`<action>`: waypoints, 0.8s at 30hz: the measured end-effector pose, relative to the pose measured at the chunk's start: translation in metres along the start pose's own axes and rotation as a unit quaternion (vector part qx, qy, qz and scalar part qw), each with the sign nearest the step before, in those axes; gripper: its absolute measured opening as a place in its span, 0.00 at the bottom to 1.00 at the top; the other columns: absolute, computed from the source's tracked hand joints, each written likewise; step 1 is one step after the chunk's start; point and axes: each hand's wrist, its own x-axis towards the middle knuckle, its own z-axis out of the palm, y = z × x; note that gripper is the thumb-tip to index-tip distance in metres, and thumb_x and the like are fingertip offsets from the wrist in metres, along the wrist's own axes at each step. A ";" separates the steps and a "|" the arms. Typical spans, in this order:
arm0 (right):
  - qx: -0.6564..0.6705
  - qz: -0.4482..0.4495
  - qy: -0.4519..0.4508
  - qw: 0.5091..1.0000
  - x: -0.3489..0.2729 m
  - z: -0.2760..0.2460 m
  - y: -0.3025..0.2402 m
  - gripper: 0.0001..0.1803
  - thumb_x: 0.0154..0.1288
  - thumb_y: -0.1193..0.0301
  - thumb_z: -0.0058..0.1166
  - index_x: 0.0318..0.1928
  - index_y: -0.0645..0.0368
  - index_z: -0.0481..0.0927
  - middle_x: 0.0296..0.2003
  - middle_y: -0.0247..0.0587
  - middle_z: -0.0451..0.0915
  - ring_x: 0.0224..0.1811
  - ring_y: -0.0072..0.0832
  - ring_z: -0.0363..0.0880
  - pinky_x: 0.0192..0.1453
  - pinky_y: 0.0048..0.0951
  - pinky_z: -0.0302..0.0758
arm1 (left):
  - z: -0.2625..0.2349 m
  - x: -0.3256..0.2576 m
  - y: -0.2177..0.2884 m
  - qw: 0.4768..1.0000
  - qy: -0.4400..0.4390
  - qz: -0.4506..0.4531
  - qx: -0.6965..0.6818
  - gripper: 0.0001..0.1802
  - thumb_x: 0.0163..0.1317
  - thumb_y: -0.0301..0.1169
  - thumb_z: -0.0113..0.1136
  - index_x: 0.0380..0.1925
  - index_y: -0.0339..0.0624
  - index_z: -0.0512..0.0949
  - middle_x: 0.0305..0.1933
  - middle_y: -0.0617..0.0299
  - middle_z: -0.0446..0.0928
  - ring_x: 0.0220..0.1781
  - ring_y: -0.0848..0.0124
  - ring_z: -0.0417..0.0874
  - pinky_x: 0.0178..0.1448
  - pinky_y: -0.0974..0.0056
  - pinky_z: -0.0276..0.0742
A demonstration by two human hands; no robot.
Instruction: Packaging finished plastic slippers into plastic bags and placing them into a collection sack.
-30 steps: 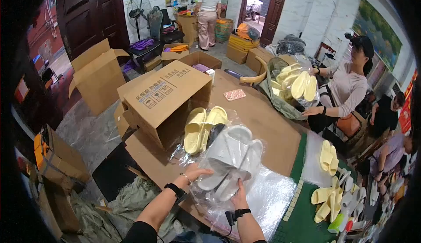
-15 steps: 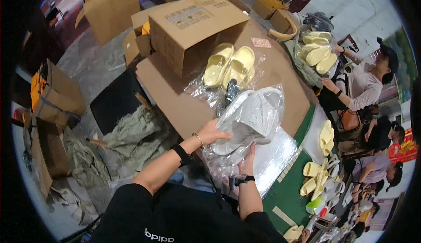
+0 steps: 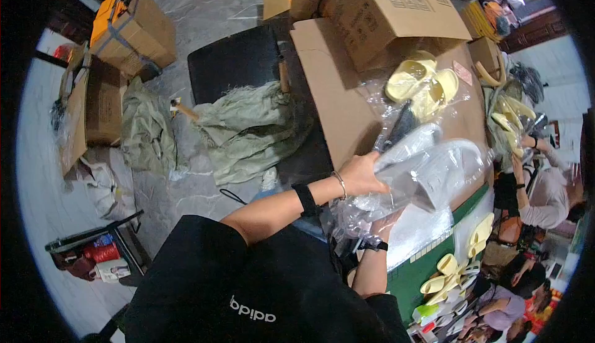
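two hands hold one clear plastic bag (image 3: 434, 169) of pale slippers over the cardboard-covered table (image 3: 334, 114): left hand (image 3: 362, 174) gripping its near end, right hand (image 3: 387, 224) beneath, fingers hidden, bag stretching rightward away.

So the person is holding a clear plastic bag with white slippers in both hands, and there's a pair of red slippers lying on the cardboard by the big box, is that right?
Not quite. The slippers on the flattened cardboard beside the big box are pale yellow, not red, as the head view shows. The rest holds: the left hand and the right hand hold a clear plastic bag with white slippers inside.
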 end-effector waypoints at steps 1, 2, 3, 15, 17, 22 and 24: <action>0.014 0.040 -0.012 0.999 -0.005 0.034 -0.011 0.35 0.62 0.46 0.38 0.61 0.57 0.57 0.58 0.46 0.61 0.59 0.39 0.62 0.58 0.41 0.67 | -0.001 0.000 -0.028 0.998 0.044 -0.042 -0.023 0.42 0.31 0.51 0.69 0.43 0.31 0.70 0.40 0.43 0.76 0.43 0.53 0.78 0.50 0.60 0.71; 0.026 0.071 -0.016 0.997 -0.010 0.052 -0.020 0.34 0.63 0.46 0.38 0.61 0.56 0.58 0.59 0.45 0.60 0.59 0.39 0.62 0.59 0.41 0.66 | -0.003 -0.001 -0.040 0.993 0.078 -0.077 -0.046 0.43 0.31 0.50 0.70 0.44 0.30 0.70 0.39 0.44 0.76 0.43 0.54 0.78 0.50 0.61 0.71; 0.143 0.148 -0.001 0.979 -0.001 0.042 -0.011 0.32 0.63 0.48 0.40 0.60 0.56 0.59 0.57 0.45 0.63 0.58 0.38 0.64 0.61 0.40 0.64 | -0.007 -0.004 -0.055 0.984 0.066 -0.125 -0.113 0.44 0.31 0.49 0.71 0.45 0.30 0.69 0.42 0.44 0.75 0.46 0.58 0.78 0.50 0.63 0.71; -0.092 0.224 -0.092 0.966 0.055 0.063 0.032 0.28 0.59 0.60 0.53 0.57 0.59 0.63 0.50 0.38 0.71 0.53 0.30 0.68 0.58 0.34 0.65 | -0.046 -0.024 -0.171 0.866 0.176 -0.158 -0.440 0.48 0.36 0.33 0.73 0.55 0.25 0.55 0.51 0.47 0.69 0.48 0.65 0.74 0.51 0.66 0.71; -0.065 0.250 -0.101 0.961 0.052 0.064 0.037 0.29 0.58 0.57 0.55 0.56 0.57 0.65 0.49 0.37 0.73 0.50 0.32 0.73 0.54 0.37 0.70 | -0.053 -0.019 -0.175 0.875 0.195 -0.116 -0.426 0.49 0.38 0.30 0.72 0.58 0.27 0.52 0.53 0.48 0.67 0.50 0.64 0.74 0.53 0.66 0.69; -0.008 0.242 -0.063 0.968 0.029 0.077 0.049 0.29 0.57 0.60 0.57 0.56 0.57 0.64 0.49 0.39 0.73 0.52 0.34 0.71 0.57 0.38 0.68 | -0.073 -0.012 -0.180 0.865 0.064 -0.122 -0.482 0.44 0.42 0.27 0.67 0.59 0.29 0.53 0.49 0.52 0.72 0.51 0.66 0.74 0.56 0.66 0.67; -0.013 0.269 -0.053 0.962 0.023 0.086 0.049 0.29 0.56 0.61 0.58 0.56 0.57 0.64 0.48 0.40 0.73 0.52 0.34 0.70 0.58 0.38 0.67 | -0.076 -0.017 -0.198 0.848 0.033 -0.138 -0.510 0.38 0.44 0.27 0.64 0.56 0.31 0.59 0.46 0.54 0.74 0.49 0.66 0.75 0.55 0.66 0.68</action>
